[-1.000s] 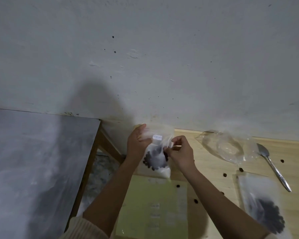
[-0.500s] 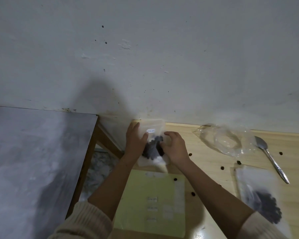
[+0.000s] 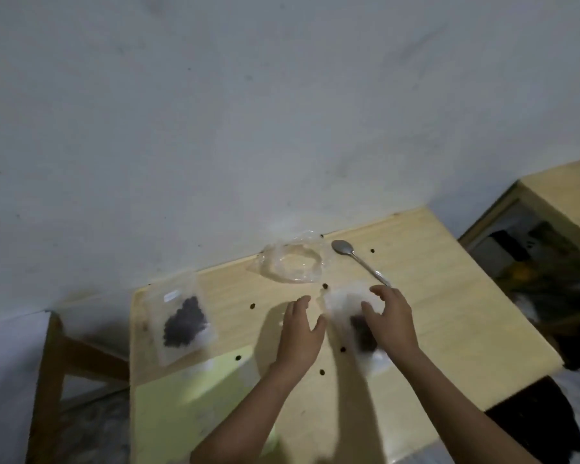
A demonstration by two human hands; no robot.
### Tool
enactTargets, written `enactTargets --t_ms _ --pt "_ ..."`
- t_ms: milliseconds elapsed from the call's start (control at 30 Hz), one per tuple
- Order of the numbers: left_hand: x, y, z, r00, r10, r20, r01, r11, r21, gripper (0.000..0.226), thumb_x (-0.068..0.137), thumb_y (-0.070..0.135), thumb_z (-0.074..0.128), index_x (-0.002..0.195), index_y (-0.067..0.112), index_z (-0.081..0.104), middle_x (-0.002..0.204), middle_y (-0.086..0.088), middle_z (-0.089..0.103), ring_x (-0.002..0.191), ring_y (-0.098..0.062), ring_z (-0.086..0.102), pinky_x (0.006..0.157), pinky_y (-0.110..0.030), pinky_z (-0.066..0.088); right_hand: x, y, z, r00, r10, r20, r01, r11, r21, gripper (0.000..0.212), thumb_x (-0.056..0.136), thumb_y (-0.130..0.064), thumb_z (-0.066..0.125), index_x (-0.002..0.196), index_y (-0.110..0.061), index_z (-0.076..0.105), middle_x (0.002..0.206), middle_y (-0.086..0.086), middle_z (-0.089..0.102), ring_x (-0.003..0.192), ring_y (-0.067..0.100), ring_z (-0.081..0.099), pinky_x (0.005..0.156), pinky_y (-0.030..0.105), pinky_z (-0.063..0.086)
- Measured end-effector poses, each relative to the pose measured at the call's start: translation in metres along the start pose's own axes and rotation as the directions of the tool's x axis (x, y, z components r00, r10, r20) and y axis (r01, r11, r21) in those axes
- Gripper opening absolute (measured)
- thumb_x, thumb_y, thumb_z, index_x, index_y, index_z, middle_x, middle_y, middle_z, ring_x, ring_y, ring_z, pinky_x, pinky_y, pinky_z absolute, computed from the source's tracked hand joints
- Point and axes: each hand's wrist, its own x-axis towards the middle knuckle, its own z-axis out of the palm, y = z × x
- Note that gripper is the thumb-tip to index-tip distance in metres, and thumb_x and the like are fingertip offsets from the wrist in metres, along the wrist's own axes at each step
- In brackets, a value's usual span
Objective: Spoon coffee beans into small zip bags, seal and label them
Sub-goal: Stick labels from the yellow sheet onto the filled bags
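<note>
A small zip bag with dark coffee beans and a white label point(image 3: 181, 321) lies flat near the table's left far corner, with no hand on it. A second bean-filled zip bag point(image 3: 349, 316) lies in the middle. My right hand point(image 3: 390, 318) is over it with fingers spread and loosely bent; whether it touches the bag is unclear from the blur. My left hand point(image 3: 300, 333) hovers open just left of that bag. A crumpled clear plastic bag point(image 3: 292, 264) and a metal spoon point(image 3: 359, 261) lie at the far edge.
The light wooden table point(image 3: 449, 313) stands against a white wall. A yellow label sheet point(image 3: 188, 396) lies at its near left. Loose beans point(image 3: 252, 306) are scattered on the top. A grey surface sits to the left, dark clutter to the right.
Both hands have let go of the labelled bag, which now lies at the table's left. The hands have moved right to the second bag. The camera has swung right.
</note>
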Motion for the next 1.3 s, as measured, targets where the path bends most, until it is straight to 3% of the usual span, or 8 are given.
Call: enactTargets --t_ms 100,233,400,567,833,967,1133,1300 --pt "-0.011 0.001 0.037 0.980 -0.148 0.129 0.151 0.988 -0.010 0.062 0.093 0.022 0.055 0.145 0.007 0.024 0.149 -0.009 0.024 0.129 -0.025 0.042 0.105 -0.029 0.036 -0.006 0.045 -0.014 0.983 0.142 0.113 -0.128 0.984 -0.126 0.051 0.088 -0.023 0.060 0.133 -0.005 0.045 0.134 0.017 0.048 0.126 0.030 0.043 0.100 0.034 0.036" --pt "-0.015 0.005 0.061 0.977 -0.139 0.164 0.141 0.990 -0.001 0.063 0.092 0.014 0.053 0.146 0.003 0.022 0.151 -0.010 0.027 0.138 -0.024 0.029 0.112 -0.029 0.027 -0.010 0.066 -0.014 0.964 0.173 0.203 -0.147 0.980 -0.135 0.058 0.089 -0.023 0.059 0.138 -0.002 0.037 0.138 0.019 0.046 0.129 0.030 0.041 0.103 0.032 0.033" --pt "-0.008 0.008 0.074 0.982 -0.112 0.151 0.123 0.990 -0.070 0.039 0.087 0.009 0.051 0.125 0.010 0.042 0.122 -0.008 0.055 0.110 -0.027 0.054 0.090 -0.035 0.046 -0.012 0.064 -0.008 0.983 0.131 0.126 -0.125 0.991 -0.056 0.049 0.087 -0.015 0.061 0.132 -0.004 0.046 0.127 0.017 0.050 0.115 0.029 0.050 0.092 0.030 0.040" --pt "-0.011 0.023 0.068 0.989 -0.091 0.114 0.108 0.983 -0.150 0.066 0.094 0.018 0.052 0.149 0.011 0.016 0.139 0.007 0.036 0.132 -0.015 0.036 0.095 -0.014 0.029 -0.021 0.045 -0.011 0.993 0.113 0.033 -0.116 0.987 0.108 0.042 0.085 -0.015 0.063 0.124 -0.011 0.049 0.111 0.012 0.050 0.093 0.020 0.053 0.075 0.025 0.041" --pt "-0.020 0.004 -0.037 0.988 -0.081 -0.134 0.021 0.914 -0.405 0.057 0.088 0.013 0.064 0.136 0.018 0.034 0.122 -0.006 0.049 0.085 0.002 0.056 0.062 -0.008 0.045 -0.048 -0.021 0.024 0.988 -0.063 0.140 0.024 0.963 0.269 0.039 0.079 -0.017 0.071 0.111 -0.021 0.050 0.089 0.003 0.054 0.071 0.013 0.056 0.060 0.015 0.042" --pt "-0.045 -0.043 -0.108 0.976 -0.040 -0.213 -0.056 0.902 -0.427 0.073 0.088 0.008 0.063 0.145 0.027 0.023 0.148 0.012 0.024 0.130 -0.009 0.035 0.076 -0.007 0.045 -0.080 -0.060 0.071 0.923 -0.199 0.329 0.082 0.938 0.338 0.038 0.078 -0.014 0.073 0.109 -0.018 0.052 0.085 0.000 0.055 0.067 0.012 0.053 0.058 0.012 0.042" --pt "-0.092 -0.097 -0.180 0.897 -0.101 -0.429 -0.059 0.937 -0.343 0.072 0.089 0.002 0.059 0.148 0.011 0.018 0.150 0.001 0.025 0.132 -0.011 0.034 0.102 -0.013 0.036 -0.115 -0.088 0.129 0.800 -0.371 0.472 0.218 0.912 0.347 0.018 0.085 -0.006 0.063 0.100 -0.016 0.063 0.092 0.001 0.060 0.070 0.001 0.056 0.064 0.012 0.043" --pt "-0.141 -0.149 -0.231 0.848 -0.188 -0.495 -0.034 0.914 -0.405 0.057 0.095 0.003 0.049 0.145 0.011 0.023 0.115 -0.016 0.054 0.094 -0.026 0.062 0.063 -0.026 0.056 -0.125 -0.089 0.160 0.625 -0.436 0.648 0.429 0.885 0.181 0.021 0.085 -0.002 0.060 0.103 -0.008 0.068 0.098 0.002 0.055 0.083 0.014 0.055 0.078 0.016 0.042"
